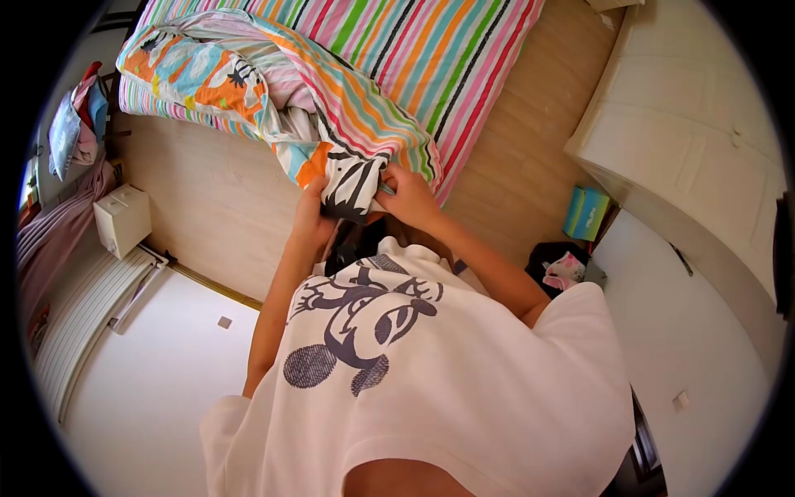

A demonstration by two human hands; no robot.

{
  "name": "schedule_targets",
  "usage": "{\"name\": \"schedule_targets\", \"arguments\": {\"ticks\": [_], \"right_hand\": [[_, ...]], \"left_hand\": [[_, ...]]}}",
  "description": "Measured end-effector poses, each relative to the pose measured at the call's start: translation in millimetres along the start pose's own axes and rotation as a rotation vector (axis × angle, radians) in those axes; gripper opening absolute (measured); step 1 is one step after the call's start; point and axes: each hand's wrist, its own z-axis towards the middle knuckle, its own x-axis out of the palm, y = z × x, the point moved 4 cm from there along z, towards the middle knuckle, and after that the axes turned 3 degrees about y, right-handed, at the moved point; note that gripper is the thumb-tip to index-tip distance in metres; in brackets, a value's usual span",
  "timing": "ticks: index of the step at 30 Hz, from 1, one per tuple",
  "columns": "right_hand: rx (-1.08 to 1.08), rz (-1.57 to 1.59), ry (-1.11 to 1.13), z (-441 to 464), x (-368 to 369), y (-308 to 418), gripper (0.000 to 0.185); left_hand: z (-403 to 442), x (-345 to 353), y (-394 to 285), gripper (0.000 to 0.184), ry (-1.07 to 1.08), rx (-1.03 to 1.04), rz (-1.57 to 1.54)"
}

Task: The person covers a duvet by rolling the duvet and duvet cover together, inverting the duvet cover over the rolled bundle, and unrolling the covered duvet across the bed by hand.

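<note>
A duvet cover (356, 103), striped on one side and printed with orange, blue and zebra patterns on the other, lies bunched over the near edge of the bed. Its black-and-white corner is drawn toward my body. My left hand (310, 211) grips the left edge of that corner, fingers closed on the fabric. On the opposite edge, beside the striped side, my right hand (406, 195) is closed on the cloth too. The fabric is stretched between both hands, and some fingertips are hidden behind it.
Under the cover is a bed with a striped sheet (431, 45). Wooden floor (199, 182) runs around it. To the left stand a white box-shaped cabinet (123, 220), a curtain (62, 228) and hanging clothes (77, 124). On the right are a blue-green box (586, 214) and a white wardrobe (679, 116).
</note>
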Motion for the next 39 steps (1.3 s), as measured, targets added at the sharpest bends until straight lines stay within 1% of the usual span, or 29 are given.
{"name": "schedule_targets", "arguments": {"ticks": [1,2,6,7,9,10,13,14,17,18,19,21,22,25,28,29,31,32,34,35,37,38,39], "right_hand": [[0.096,-0.036,0.056,-4,-10,6,0.025],[0.078,-0.079,0.028,-6,-13,8,0.019],[-0.315,-0.018,-0.199,9,-5,8,0.018],[-0.334,0.020,-0.222,13,0,11,0.017],[-0.369,0.099,-0.268,19,10,16,0.016],[-0.361,0.048,-0.243,22,14,9,0.026],[-0.282,0.213,-0.285,30,22,-14,0.044],[-0.256,0.317,-0.316,40,36,-43,0.062],[0.209,0.319,-0.196,31,37,-45,0.069],[0.253,0.422,-0.140,33,43,-49,0.071],[0.259,0.435,-0.124,37,46,-52,0.068],[0.276,0.467,-0.089,43,54,-57,0.062],[0.257,0.449,-0.149,44,58,-59,0.055],[0.232,0.537,-0.147,51,77,-81,0.053],[0.171,0.484,-0.155,49,65,-66,0.054],[0.173,0.414,-0.151,50,64,-66,0.052],[0.178,0.274,-0.143,50,62,-66,0.048],[0.162,0.245,-0.172,49,60,-65,0.049],[0.127,0.184,-0.228,50,56,-59,0.050],[0.123,0.262,-0.229,51,53,-60,0.050],[0.116,0.416,-0.232,55,46,-65,0.051],[0.079,0.620,-0.142,59,45,-68,0.045],[0.137,0.640,-0.107,60,40,-69,0.043]], "left_hand": [[-2,6,-3,0.027,0.009,0.013,0.041],[-5,11,-5,0.027,0.016,0.024,0.081],[-15,36,-6,0.024,0.066,0.077,0.251],[-17,41,-7,0.024,0.077,0.087,0.293],[-10,41,-6,0.024,0.062,0.041,0.267],[-9,40,-3,0.024,0.053,0.013,0.255],[3,24,1,0.028,0.062,-0.062,0.162],[5,22,1,0.033,0.056,-0.070,0.162],[12,23,4,0.047,0.039,-0.095,0.182],[12,26,7,0.051,0.026,-0.101,0.199],[12,28,9,0.056,0.011,-0.105,0.215],[13,30,8,0.060,0.002,-0.040,0.322],[14,30,6,0.061,-0.001,-0.005,0.375],[53,-9,-11,0.059,-0.110,0.210,0.918],[58,-5,-36,0.050,-0.240,0.776,1.187],[58,-7,-40,0.046,-0.287,0.800,1.247],[45,14,-58,0.039,-0.380,0.844,1.369],[45,23,-63,0.030,-0.302,0.916,1.505],[54,26,-75,0.027,-0.271,0.934,1.645],[56,27,-78,0.025,-0.254,0.943,1.714],[47,43,-88,0.025,-0.318,1.021,1.727],[45,45,-94,0.025,-0.336,1.058,1.718],[43,47,-98,0.026,-0.353,1.095,1.708]]}}
